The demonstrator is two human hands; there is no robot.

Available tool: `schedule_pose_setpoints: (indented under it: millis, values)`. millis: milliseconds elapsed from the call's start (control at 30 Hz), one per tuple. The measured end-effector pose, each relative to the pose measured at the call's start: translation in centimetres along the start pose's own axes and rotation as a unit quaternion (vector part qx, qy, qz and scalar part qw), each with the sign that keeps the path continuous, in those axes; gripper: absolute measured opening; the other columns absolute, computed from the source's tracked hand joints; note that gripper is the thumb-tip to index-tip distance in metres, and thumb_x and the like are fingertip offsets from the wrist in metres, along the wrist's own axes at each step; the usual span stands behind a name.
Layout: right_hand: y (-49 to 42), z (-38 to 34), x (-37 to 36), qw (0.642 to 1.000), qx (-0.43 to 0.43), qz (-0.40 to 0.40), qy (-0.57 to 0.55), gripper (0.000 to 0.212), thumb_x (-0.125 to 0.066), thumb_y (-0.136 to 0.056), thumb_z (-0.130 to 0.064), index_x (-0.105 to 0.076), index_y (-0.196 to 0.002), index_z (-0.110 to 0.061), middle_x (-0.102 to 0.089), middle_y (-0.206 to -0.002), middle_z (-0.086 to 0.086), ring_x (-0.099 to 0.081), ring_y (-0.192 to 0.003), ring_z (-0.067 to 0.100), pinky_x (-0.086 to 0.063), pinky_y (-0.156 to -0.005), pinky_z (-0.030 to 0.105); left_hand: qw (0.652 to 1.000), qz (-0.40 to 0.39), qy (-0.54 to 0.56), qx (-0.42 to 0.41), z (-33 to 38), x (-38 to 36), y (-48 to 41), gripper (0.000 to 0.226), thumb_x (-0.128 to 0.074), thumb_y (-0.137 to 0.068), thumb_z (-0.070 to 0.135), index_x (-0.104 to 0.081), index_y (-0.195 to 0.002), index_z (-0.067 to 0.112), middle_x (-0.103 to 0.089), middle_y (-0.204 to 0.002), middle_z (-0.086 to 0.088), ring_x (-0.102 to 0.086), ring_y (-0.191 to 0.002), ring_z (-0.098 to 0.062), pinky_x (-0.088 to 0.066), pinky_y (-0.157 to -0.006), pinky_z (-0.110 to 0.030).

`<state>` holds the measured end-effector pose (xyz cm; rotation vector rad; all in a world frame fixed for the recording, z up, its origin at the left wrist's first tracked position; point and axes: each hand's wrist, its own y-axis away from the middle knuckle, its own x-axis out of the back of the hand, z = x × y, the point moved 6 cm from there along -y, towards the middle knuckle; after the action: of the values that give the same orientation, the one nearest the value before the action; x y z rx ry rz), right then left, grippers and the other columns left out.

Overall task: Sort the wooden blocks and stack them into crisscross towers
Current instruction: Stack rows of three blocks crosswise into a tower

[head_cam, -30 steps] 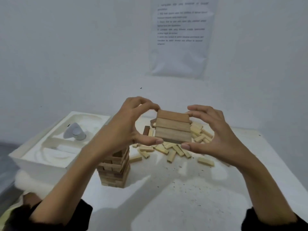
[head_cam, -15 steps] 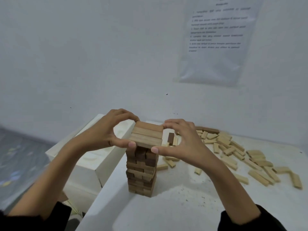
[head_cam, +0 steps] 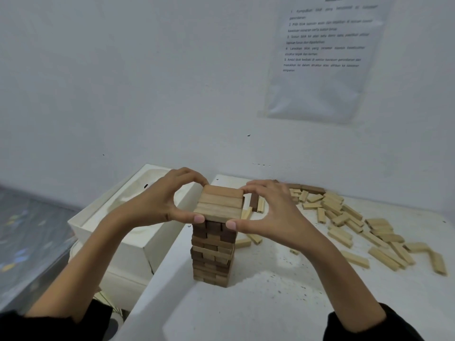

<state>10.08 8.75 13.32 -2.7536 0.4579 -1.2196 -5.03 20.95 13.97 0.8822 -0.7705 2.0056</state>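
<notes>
A layer of three blocks (head_cam: 220, 203) is pinched between thumb and fingers of the left hand (head_cam: 157, 205) and the right hand (head_cam: 268, 212) atop the tower (head_cam: 213, 252) (seemingly touching it), which could be toppled if the layer is released unevenly or nudged sideways

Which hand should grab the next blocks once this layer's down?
Likely right. The loose blocks lie right of the tower, nearer the right hand; the white box sits by the left hand. Both hands pinch the top layer.

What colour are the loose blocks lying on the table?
The loose blocks are mostly pale yellowish, lighter than the brown tower; head view.
</notes>
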Motion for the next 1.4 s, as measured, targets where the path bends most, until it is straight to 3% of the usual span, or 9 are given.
schedule_pose_setpoints:
  millis: [400,533,600,733,900,1167,1233,1333,1400]
  values:
    - [0.8,0.1,1.5,0.999,0.002,0.022,-0.048,0.083,-0.067,-0.057,-0.062,-0.042,-0.133,-0.041,-0.035,-0.123,-0.022,-0.023,-0.127,0.000,-0.023,-0.096,0.025,1.000,0.005,0.020,-0.010,1.3,0.8,0.2,0.069,-0.059,-0.058,0.083,-0.051,-0.115,0.045,-0.050,-0.121,0.025,-0.043,-0.124,-0.003,-0.037,-0.103,-0.028]
    - [1.8,0.5,3.5,0.994,0.014,0.058,-0.089,0.067,-0.060,-0.063,-0.059,-0.050,-0.127,-0.040,-0.041,-0.125,-0.019,-0.027,-0.126,0.002,-0.026,-0.087,0.018,0.997,0.064,0.013,-0.038,4.3,1.3,-0.3,0.053,-0.059,-0.070,0.064,-0.055,-0.114,0.034,-0.055,-0.120,0.021,-0.047,-0.121,-0.001,-0.041,-0.103,-0.031]
    - [2.3,1.1,4.6,0.991,0.020,0.081,-0.104,0.048,-0.064,-0.074,-0.050,-0.055,-0.121,-0.041,-0.044,-0.126,-0.017,-0.031,-0.125,0.005,-0.027,-0.086,0.015,0.995,0.083,0.010,-0.059,6.4,1.3,-0.6,0.047,-0.057,-0.074,0.059,-0.056,-0.113,0.032,-0.056,-0.120,0.020,-0.047,-0.122,-0.002,-0.041,-0.102,-0.030]
    - [3.9,3.0,6.8,0.982,0.010,0.128,-0.135,0.031,-0.065,-0.081,-0.040,-0.060,-0.111,-0.042,-0.050,-0.124,-0.016,-0.037,-0.126,0.010,-0.031,-0.096,0.027,0.990,0.096,-0.022,-0.102,10.6,-0.4,-1.3,0.040,-0.054,-0.081,0.054,-0.056,-0.113,0.031,-0.056,-0.119,0.017,-0.048,-0.119,-0.005,-0.041,-0.100,-0.028]
    - [6.2,6.6,8.6,0.974,-0.014,0.179,-0.141,0.024,-0.066,-0.080,-0.040,-0.065,-0.104,-0.042,-0.055,-0.117,-0.016,-0.045,-0.121,0.014,-0.036,-0.104,0.041,0.979,0.082,-0.090,-0.161,14.7,-6.6,-2.7,0.033,-0.058,-0.086,0.041,-0.056,-0.114,0.023,-0.053,-0.116,0.012,-0.041,-0.110,-0.002,-0.030,-0.089,-0.006]
    - [9.6,15.2,7.0,0.964,-0.089,0.220,-0.117,0.019,-0.067,-0.083,-0.032,-0.064,-0.099,-0.042,-0.061,-0.114,-0.011,-0.046,-0.121,0.018,-0.038,-0.101,0.047,0.992,0.015,-0.025,-0.125,12.8,-19.0,-5.7,0.024,-0.059,-0.092,0.031,-0.055,-0.113,0.021,-0.051,-0.114,0.010,-0.040,-0.106,-0.002,-0.027,-0.087,-0.003]
    - [9.9,17.4,5.8,0.966,-0.098,0.219,-0.100,0.023,-0.068,-0.083,-0.027,-0.062,-0.097,-0.044,-0.063,-0.112,-0.009,-0.048,-0.117,0.021,-0.038,-0.100,0.036,0.995,0.009,-0.007,-0.098,11.2,-21.2,-6.5,0.023,-0.059,-0.091,0.030,-0.055,-0.113,0.021,-0.052,-0.113,0.010,-0.042,-0.106,-0.003,-0.029,-0.087,-0.005]
    - [9.7,19.8,4.3,0.968,-0.105,0.221,-0.060,0.027,-0.069,-0.083,-0.018,-0.063,-0.099,-0.039,-0.064,-0.107,-0.006,-0.051,-0.111,0.022,-0.025,-0.087,0.002,0.998,0.013,-0.008,-0.062,8.8,-23.5,-7.7,0.025,-0.061,-0.089,0.028,-0.056,-0.113,0.020,-0.053,-0.113,0.006,-0.045,-0.109,-0.008,-0.034,-0.091,-0.016]
    - [9.3,20.9,3.6,0.962,-0.104,0.246,-0.048,0.026,-0.068,-0.083,-0.013,-0.066,-0.101,-0.031,-0.062,-0.104,-0.005,-0.048,-0.106,0.021,-0.022,-0.082,-0.003,0.999,0.029,-0.004,-0.033,7.5,-24.1,-8.5,0.027,-0.062,-0.089,0.024,-0.056,-0.115,0.018,-0.051,-0.116,0.006,-0.044,-0.111,-0.009,-0.032,-0.091,-0.015]
